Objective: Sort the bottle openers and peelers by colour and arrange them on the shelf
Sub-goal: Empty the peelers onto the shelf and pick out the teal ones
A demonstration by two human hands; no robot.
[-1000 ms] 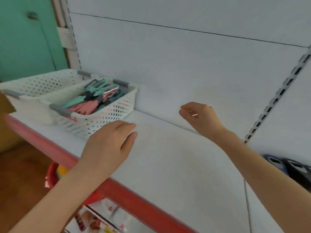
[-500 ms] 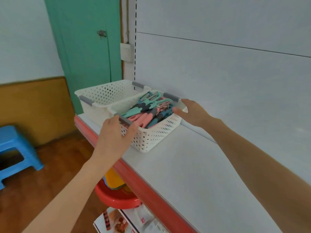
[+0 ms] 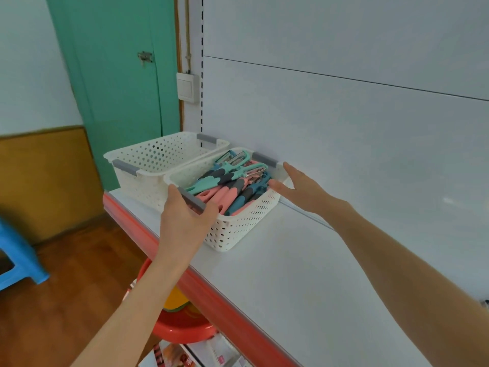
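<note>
A white perforated basket (image 3: 238, 229) stands on the white shelf (image 3: 304, 282), near its left end. It holds several mint, pink and dark teal peelers and bottle openers (image 3: 227, 186) with grey grips, all mixed. My left hand (image 3: 182, 221) grips the basket's near end at its grey handle. My right hand (image 3: 304, 189) lies against the far right rim with straight fingers, the thumb at the rim's edge. A second white basket (image 3: 158, 154) stands just left of the first, and I see nothing inside it.
The shelf has a red front edge (image 3: 211, 295) and a white back panel. Below it sit a red bowl (image 3: 180, 329) and some packets. A blue stool (image 3: 16, 263) stands on the wooden floor at left, with a green door (image 3: 119, 75) behind.
Both hands travelled left from over the bare shelf to the full basket. Since half a second ago the left hand has closed on the near handle and the right hand has settled against the rim.
</note>
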